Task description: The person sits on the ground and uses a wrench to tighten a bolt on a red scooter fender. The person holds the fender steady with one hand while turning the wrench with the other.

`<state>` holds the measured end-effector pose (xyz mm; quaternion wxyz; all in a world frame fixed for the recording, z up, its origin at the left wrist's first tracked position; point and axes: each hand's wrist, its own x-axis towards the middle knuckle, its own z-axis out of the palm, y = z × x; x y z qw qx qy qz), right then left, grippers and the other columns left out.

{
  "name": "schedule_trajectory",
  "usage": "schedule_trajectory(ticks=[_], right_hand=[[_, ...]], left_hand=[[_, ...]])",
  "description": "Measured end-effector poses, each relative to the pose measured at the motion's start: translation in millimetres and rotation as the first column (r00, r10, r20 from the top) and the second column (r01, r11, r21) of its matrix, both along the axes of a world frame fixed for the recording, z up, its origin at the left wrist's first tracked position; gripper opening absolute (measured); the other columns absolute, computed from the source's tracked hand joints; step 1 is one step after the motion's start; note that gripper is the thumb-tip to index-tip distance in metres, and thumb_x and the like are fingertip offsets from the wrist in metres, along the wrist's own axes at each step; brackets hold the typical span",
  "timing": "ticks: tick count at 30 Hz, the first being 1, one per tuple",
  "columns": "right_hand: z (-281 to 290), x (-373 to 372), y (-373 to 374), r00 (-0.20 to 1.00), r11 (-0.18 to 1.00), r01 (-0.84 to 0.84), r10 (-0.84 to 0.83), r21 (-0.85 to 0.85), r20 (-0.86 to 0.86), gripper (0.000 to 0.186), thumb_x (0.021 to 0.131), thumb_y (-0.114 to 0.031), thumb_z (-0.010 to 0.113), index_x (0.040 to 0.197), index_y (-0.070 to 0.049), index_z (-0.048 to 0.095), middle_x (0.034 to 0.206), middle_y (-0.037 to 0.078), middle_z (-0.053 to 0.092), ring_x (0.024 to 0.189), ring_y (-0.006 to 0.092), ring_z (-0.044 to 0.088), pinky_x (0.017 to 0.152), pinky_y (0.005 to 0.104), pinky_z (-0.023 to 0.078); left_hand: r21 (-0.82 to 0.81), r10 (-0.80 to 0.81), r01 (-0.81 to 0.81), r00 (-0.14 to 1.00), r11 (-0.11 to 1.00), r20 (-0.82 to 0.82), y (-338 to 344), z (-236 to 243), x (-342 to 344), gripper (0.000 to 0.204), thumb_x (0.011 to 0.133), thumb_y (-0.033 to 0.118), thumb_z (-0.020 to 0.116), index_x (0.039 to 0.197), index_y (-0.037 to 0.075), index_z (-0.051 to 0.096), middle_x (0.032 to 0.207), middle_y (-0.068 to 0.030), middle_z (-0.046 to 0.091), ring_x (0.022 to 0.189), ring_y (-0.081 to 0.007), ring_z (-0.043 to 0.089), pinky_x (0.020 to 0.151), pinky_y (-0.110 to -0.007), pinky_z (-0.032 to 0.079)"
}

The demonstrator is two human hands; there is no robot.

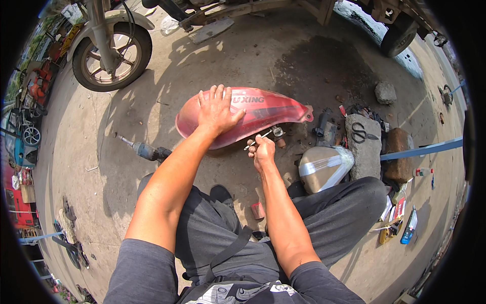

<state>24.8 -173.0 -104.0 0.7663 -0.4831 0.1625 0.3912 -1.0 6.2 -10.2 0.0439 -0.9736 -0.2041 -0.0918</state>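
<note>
A red motorcycle fuel tank (pixel 260 111) lies on its side on the concrete in front of me. My left hand (pixel 217 114) rests on it with fingers spread. Just below the tank's lower edge, my right hand (pixel 262 152) is closed around a thin, light-coloured metal tool (pixel 266 135), pointing up to the right. Beside that hand is a small metal fitting (pixel 277 131) under the tank's edge. A blue power tool (pixel 144 150) lies left of the tank, partly behind my left forearm. A tan, taped object (pixel 324 168) sits right of my right hand.
A vehicle's front wheel (pixel 81 63) stands upper left, another wheel (pixel 397 38) upper right. At the right are a stone slab (pixel 362 159) with black scissors (pixel 359 133), a rock (pixel 385 93), a brick (pixel 397 169), a blue strap (pixel 430 147) and scattered packets. Red machinery (pixel 38 81) lines the left.
</note>
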Motion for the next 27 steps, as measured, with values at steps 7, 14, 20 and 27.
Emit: schedule_trajectory(ticks=[7, 14, 20, 27], right_hand=[[-20.8, 0.1, 2.0, 0.982, 0.983, -0.04, 0.072, -0.181, 0.173, 0.014, 0.105, -0.014, 0.056, 0.096, -0.004, 0.06, 0.079, 0.009, 0.063, 0.055, 0.0128, 0.054, 0.044, 0.029, 0.047], [-88.4, 8.8, 1.1, 0.764, 0.673, 0.233, 0.32, -0.702, 0.561, 0.02, 0.103, -0.013, 0.06, 0.107, 0.005, 0.065, 0.084, 0.013, 0.067, 0.061, 0.0197, 0.066, 0.05, 0.0351, 0.059], [-36.6, -0.2, 1.8, 0.968, 0.94, -0.026, 0.109, -0.342, 0.227, 0.016, 0.103, -0.013, 0.058, 0.099, 0.001, 0.064, 0.081, 0.011, 0.066, 0.06, 0.0175, 0.063, 0.049, 0.0334, 0.057], [-10.6, 2.1, -5.1, 1.0, 1.0, -0.002, 0.002, 0.026, 0.015, 0.016, 0.104, -0.012, 0.056, 0.093, -0.001, 0.059, 0.083, 0.009, 0.065, 0.056, 0.0103, 0.054, 0.046, 0.0277, 0.049]], left_hand=[[-0.008, 0.005, -0.005, 1.0, 1.0, -0.016, -1.2, 3.0, -0.8, 0.086, 0.088, 0.065, 0.06, 0.15, 0.005, 0.049, 0.155, -0.0175, 0.046, 0.148, -0.0337, 0.037, 0.118, -0.064, 0.027], [0.004, -0.003, 0.003, 1.0, 1.0, -0.011, -6.6, 3.4, 5.1, 0.086, 0.089, 0.065, 0.06, 0.15, 0.005, 0.049, 0.155, -0.0171, 0.046, 0.147, -0.0334, 0.037, 0.118, -0.064, 0.026], [0.011, 0.01, -0.01, 1.0, 1.0, -0.013, -0.5, 1.6, -1.0, 0.085, 0.088, 0.064, 0.06, 0.149, 0.005, 0.049, 0.155, -0.0168, 0.046, 0.147, -0.0333, 0.037, 0.118, -0.064, 0.026], [0.012, -0.006, 0.006, 1.0, 1.0, 0.015, 0.6, -2.0, 0.2, 0.085, 0.088, 0.064, 0.06, 0.148, 0.005, 0.05, 0.154, -0.0168, 0.047, 0.146, -0.0332, 0.039, 0.117, -0.064, 0.027]])
